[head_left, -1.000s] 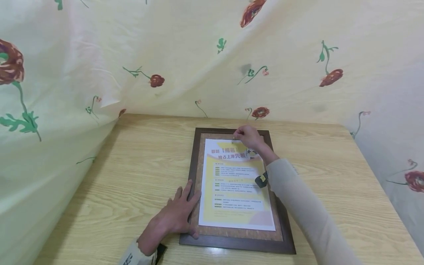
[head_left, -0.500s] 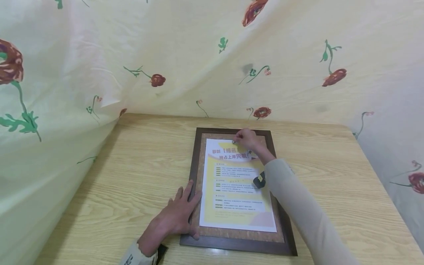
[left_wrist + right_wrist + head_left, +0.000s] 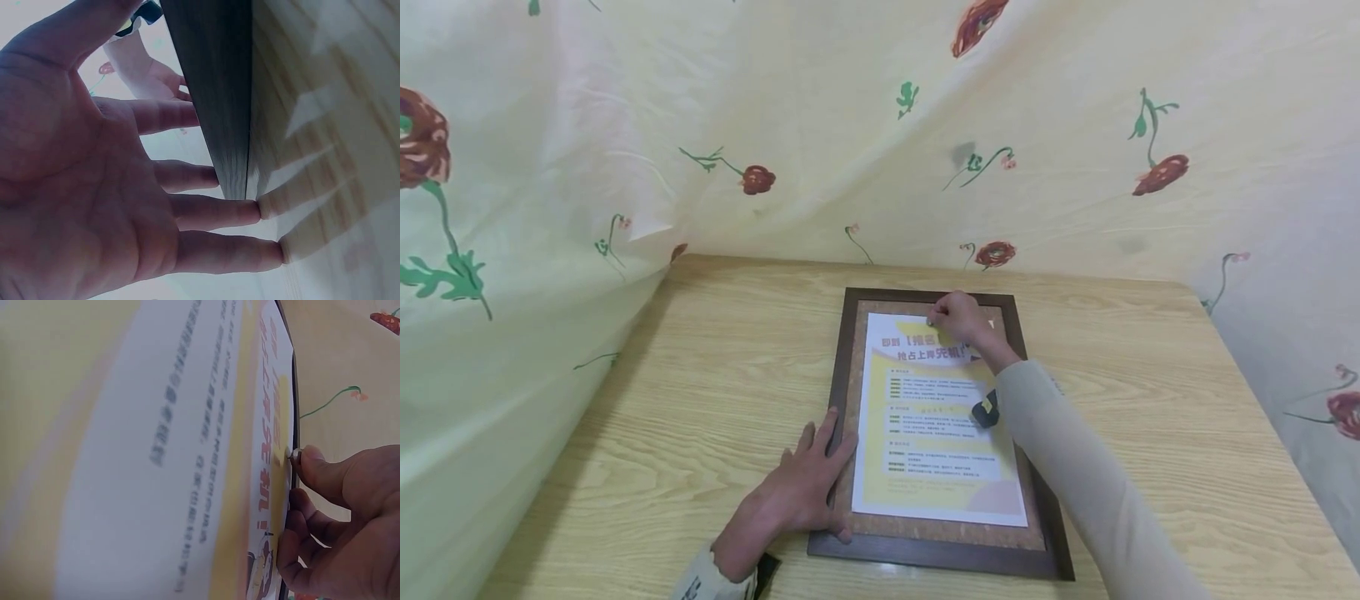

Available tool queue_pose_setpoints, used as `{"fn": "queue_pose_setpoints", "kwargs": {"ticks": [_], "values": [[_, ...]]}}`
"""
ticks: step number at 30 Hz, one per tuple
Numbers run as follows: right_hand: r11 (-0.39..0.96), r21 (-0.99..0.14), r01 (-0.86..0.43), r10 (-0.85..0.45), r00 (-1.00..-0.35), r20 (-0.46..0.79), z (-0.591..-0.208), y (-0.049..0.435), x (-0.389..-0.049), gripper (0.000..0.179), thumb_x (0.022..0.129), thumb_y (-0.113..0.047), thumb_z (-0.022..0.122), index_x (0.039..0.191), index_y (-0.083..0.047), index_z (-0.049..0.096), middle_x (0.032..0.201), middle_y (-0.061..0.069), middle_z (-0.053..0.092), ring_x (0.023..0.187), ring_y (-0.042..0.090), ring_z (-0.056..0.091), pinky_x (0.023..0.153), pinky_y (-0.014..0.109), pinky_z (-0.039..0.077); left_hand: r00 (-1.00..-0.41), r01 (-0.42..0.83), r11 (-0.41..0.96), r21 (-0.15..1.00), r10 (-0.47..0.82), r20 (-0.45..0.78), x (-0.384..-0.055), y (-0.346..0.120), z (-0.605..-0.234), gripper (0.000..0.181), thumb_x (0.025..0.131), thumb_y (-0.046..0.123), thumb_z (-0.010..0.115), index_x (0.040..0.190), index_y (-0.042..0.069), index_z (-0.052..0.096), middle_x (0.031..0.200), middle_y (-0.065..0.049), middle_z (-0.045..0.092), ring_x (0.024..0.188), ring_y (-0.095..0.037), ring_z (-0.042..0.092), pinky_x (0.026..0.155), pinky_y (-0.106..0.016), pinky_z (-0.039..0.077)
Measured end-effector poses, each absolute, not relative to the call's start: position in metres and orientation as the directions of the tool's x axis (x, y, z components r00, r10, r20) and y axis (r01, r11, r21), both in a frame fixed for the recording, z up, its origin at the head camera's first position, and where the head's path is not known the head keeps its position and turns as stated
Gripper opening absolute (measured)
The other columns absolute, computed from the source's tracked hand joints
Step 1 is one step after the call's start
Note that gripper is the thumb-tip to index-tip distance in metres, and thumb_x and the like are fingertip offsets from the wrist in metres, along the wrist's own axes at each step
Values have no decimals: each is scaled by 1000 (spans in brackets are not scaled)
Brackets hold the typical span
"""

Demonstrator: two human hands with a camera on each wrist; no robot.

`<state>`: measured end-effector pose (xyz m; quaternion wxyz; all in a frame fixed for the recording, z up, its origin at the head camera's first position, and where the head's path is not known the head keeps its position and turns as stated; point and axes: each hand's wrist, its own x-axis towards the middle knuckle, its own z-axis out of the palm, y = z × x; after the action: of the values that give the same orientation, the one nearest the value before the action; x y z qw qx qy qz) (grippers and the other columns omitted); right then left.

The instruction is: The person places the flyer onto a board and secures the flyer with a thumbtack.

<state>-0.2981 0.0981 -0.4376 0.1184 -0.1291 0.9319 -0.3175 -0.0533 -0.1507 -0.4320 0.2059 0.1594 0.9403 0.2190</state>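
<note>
A white and yellow printed poster lies on a framed cork board with a dark wooden frame. My right hand is at the poster's top edge, near its middle. Its thumb and a finger pinch a small metal thumbtack, whose point meets the paper; how deep it sits cannot be told. My left hand rests spread on the lower left of the frame. In the left wrist view its fairly straight fingers lie along and past the frame's side.
The board lies on a light wood-grain table. A cream cloth with red flowers hangs behind it and at both sides. The black wrist camera on my right arm stands over the poster.
My right hand has come down slightly at the poster's top edge, still pinching the thumbtack. The left hand keeps its place on the frame. The head view has shifted a little.
</note>
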Motion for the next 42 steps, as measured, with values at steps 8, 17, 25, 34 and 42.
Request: {"fn": "queue_pose_setpoints", "kwargs": {"ticks": [8,17,25,34,42], "values": [[782,-597,-180,-300,-948,-108,-440,96,-295,14,96,-8,63,94,0,74,89,11,69,75,21,57,70,32,45,-868,218,853,473,392,-306,-53,-150,-433,127,52,48,95,156,11,31,161,-27,7,137,-61,17,94,-78,33],[787,-591,-177,-279,-957,-85,-441,95,-295,13,96,-8,64,89,-2,73,86,10,66,76,23,56,69,33,43,-870,221,854,472,392,-301,-53,-150,-433,126,52,48,95,155,11,32,160,-27,7,137,-61,18,93,-78,33],[796,-584,-160,-254,-964,-83,-442,94,-296,11,96,-10,65,93,-3,72,91,10,66,81,24,57,74,36,45,-869,225,856,466,393,-302,-54,-150,-433,125,52,48,95,155,10,33,160,-27,8,137,-62,18,92,-78,34],[811,-565,-151,-229,-971,-69,-445,92,-298,9,95,-11,67,91,-4,72,89,9,65,80,24,57,73,35,44,-868,223,849,480,397,-298,-54,-151,-434,127,52,47,95,155,10,31,160,-28,7,137,-62,18,92,-79,33],[824,-551,-131,-197,-978,-63,-449,91,-301,9,93,-13,69,89,-6,71,87,9,64,78,23,56,69,34,43,-868,225,846,484,399,-294,-54,-152,-434,129,51,49,94,156,10,30,160,-28,7,136,-62,17,92,-79,32]]}}
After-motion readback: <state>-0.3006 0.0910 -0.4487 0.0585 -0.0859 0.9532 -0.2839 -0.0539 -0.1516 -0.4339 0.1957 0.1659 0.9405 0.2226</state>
